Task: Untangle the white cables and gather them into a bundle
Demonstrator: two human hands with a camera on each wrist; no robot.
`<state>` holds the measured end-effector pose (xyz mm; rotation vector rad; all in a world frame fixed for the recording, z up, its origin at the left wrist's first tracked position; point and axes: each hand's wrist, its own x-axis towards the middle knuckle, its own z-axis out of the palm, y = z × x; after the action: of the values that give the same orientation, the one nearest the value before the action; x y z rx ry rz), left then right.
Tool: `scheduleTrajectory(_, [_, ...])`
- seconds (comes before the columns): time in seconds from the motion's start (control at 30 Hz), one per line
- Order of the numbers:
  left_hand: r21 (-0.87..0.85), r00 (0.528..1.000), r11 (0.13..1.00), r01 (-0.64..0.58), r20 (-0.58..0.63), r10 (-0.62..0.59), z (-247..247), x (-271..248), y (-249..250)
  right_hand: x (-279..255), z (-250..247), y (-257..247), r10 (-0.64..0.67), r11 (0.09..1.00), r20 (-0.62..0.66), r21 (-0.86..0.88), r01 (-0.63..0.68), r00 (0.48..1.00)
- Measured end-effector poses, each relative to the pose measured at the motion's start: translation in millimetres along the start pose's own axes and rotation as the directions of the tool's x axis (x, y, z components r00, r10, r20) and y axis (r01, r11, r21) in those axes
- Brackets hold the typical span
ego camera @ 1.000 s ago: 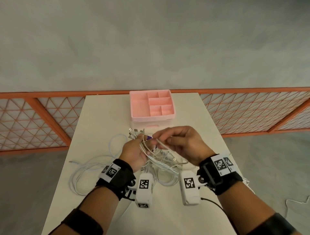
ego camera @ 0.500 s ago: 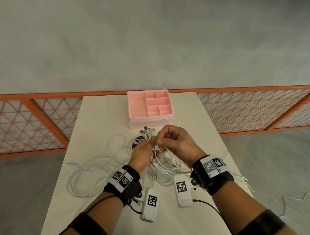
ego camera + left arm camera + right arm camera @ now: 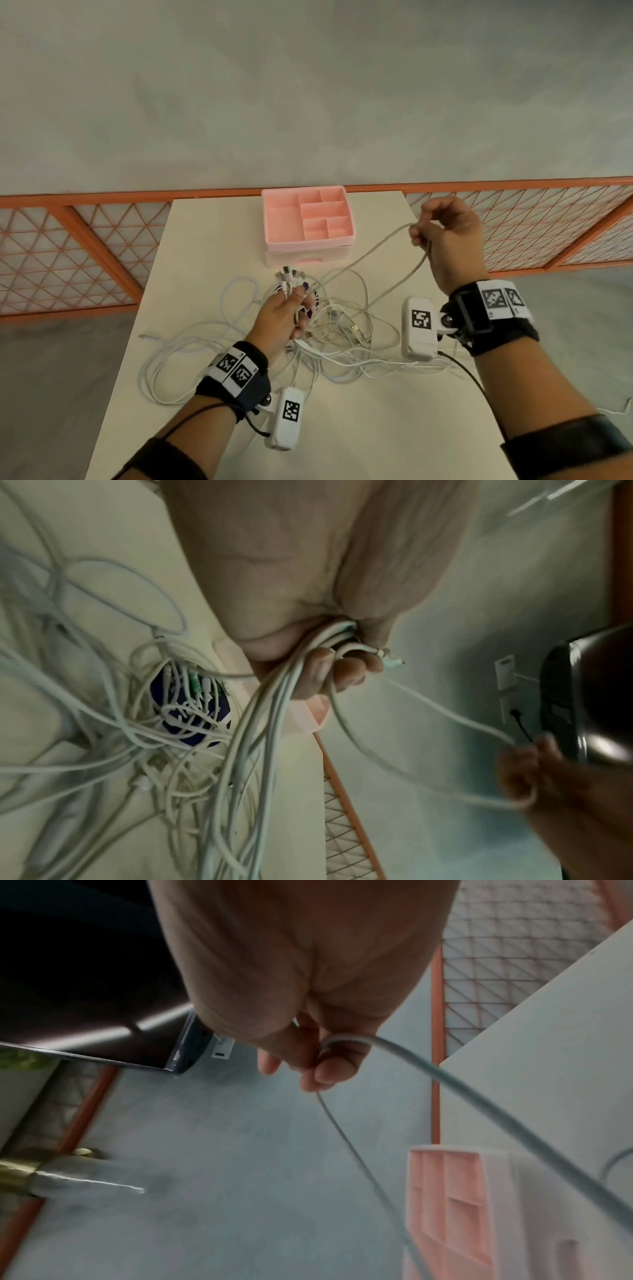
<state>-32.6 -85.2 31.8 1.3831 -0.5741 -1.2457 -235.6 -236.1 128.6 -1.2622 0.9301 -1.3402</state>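
Loose white cables (image 3: pixel 191 346) looped near the table's (image 3: pixel 359 428) left edge, left hand (image 3: pixel 281 317) at the middle gripping a bunch of cable ends (image 3: pixel 289 275) pointing toward the pink tray (image 3: pixel 274 219) at the far edge, right hand (image 3: pixel 445 233) raised near the right edge, pinching one cable (image 3: pixel 373 250) that slants back down-left to the tangle.

My cream-topped table (image 3: pixel 219 240) stands on a grey concrete floor (image 3: pixel 308 102), its far end against a low orange-framed barrier (image 3: pixel 68 246) filled with a pale triangular lattice that runs across the whole width of the room. A pink compartmented organizer tray (image 3: pixel 274 240) sits at the table's far end. The light is soft and even, and the floor shows mottled patches.
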Motion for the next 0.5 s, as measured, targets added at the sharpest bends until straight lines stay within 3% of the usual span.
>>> scheduleTrajectory(0.07, [-0.061, 0.999, 0.998, -0.008, -0.042, 0.005, 1.1, 2.6, 0.7, -0.7, -12.4, 15.4, 0.041, 0.973, -0.067, -0.224, -0.055, 0.997])
scheduleTrajectory(0.1, [-0.061, 0.998, 0.998, -0.017, -0.053, 0.014, 2.9, 4.0, 1.8, -1.7, -17.9, 26.4, 0.069, 0.906, -0.068, -0.413, -0.091, 0.995])
scheduleTrajectory(0.17, [0.010, 0.998, 0.999, -0.037, -0.046, 0.037, 7.1, 4.5, 5.3, -9.3, -22.2, 49.1, 0.212, 0.594, 0.052, -0.800, -0.087, 0.976])
scheduleTrajectory(0.2, [0.060, 0.998, 0.997, -0.047, -0.030, 0.049, 9.6, 4.0, 7.4, -18.2, -19.0, 56.6, 0.300, 0.425, 0.122, -0.905, -0.019, 0.946])
scheduleTrajectory(0.23, [0.107, 0.998, 0.992, -0.060, -0.007, 0.061, 12.3, 4.0, 8.4, -28.0, -13.7, 63.0, 0.335, 0.345, 0.196, -0.936, 0.073, 0.922])
scheduleTrajectory(0.27, [0.151, 0.997, 0.986, -0.074, 0.022, 0.072, 14.9, 4.2, 8.3, -37.9, -7.1, 67.8, 0.319, 0.350, 0.282, -0.922, 0.164, 0.905])
scheduleTrajectory(0.33, [0.220, 0.994, 0.970, -0.105, 0.064, 0.093, 19.8, 4.9, 6.6, -55.5, 11.0, 69.8, 0.216, 0.486, 0.466, -0.813, 0.319, 0.858])
scheduleTrajectory(0.43, [0.225, 0.992, 0.967, -0.120, 0.055, 0.110, 24.3, 4.7, 7.4, -69.7, 37.5, 64.0, 0.286, 0.650, 0.583, -0.701, 0.293, 0.760])
scheduleTrajectory(0.5, [0.172, 0.993, 0.978, -0.114, 0.053, 0.106, 24.4, 3.7, 9.3, -70.0, 44.6, 60.3, 0.304, 0.666, 0.573, -0.699, 0.260, 0.761])
